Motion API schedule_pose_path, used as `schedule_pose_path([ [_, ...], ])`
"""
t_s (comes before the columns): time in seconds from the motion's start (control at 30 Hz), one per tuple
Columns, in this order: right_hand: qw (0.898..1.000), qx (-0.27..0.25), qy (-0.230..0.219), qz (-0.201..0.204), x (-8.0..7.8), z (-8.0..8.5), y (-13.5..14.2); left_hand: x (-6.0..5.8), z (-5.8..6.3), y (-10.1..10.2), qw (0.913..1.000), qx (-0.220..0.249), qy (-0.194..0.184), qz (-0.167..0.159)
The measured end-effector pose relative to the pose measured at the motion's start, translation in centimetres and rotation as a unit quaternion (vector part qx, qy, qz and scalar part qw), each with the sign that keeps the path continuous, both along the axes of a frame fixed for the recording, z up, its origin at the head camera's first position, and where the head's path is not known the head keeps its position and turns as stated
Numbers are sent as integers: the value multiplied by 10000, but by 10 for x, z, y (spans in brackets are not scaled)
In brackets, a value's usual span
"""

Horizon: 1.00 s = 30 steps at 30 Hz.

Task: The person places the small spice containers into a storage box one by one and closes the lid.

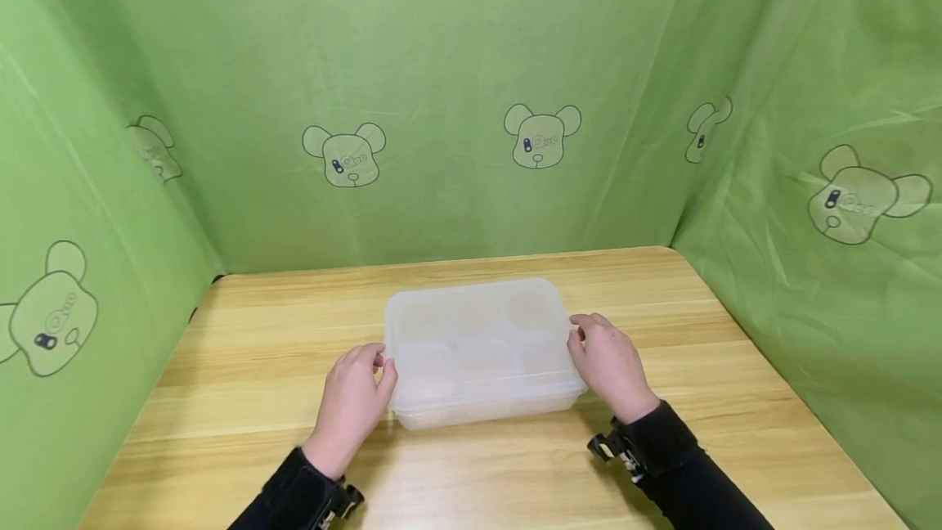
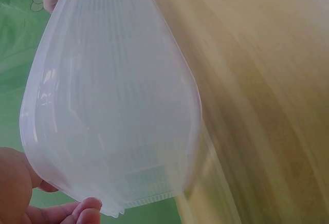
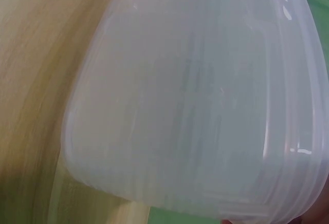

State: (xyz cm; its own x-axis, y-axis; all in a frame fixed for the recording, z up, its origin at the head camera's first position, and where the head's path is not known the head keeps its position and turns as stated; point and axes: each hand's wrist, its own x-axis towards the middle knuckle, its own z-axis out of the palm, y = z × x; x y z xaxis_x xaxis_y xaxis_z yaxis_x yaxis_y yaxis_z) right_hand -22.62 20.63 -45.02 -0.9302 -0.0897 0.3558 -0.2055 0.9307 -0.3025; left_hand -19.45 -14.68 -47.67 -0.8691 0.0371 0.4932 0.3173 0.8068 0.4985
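Observation:
A frosted, translucent plastic storage box point(image 1: 478, 350) with its lid on is between the two hands, over the middle of the table. Several rounded-square shapes show faintly through the lid. My left hand point(image 1: 355, 391) grips the box's left short end, thumb near the front corner and fingers bent at the rim. In the left wrist view, fingertips point(image 2: 88, 208) touch the box's lower edge. At the opposite short end my right hand point(image 1: 611, 362) holds the rim between thumb and fingers. The right wrist view is filled mostly by the box wall point(image 3: 190, 106), which hides nearly all of that hand.
The wood-grain table point(image 1: 294, 309) extends around the box on all sides. Green cloth point(image 1: 441, 211) printed with bear faces hangs behind it and along the left and right sides. Black sleeves with small wrist-worn devices point(image 1: 621, 450) cover both forearms.

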Motion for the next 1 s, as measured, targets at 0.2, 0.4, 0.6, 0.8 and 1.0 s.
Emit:
schedule_pose_path([
  [0.2, 10000, -17, 67, 19, 0, 0, 2, 0, 3, 1, 10000, 15, 7, -4],
  [0.4, 10000, -6, 52, 4, 1, -1, 3, 1, 2, 3, 9999, -10, 103, -42],
  [0.6, 10000, -4, 48, 0, 1, -2, 3, 2, 0, 3, 9999, -32, 149, -39],
  [0.8, 10000, -9, -4, 1, 1, -4, 3, 3, 0, 3, 9998, -110, 149, -33],
  [1.0, 10000, -25, -38, -15, 0, -4, 3, 3, 0, 3, 9998, -146, 138, -33],
])
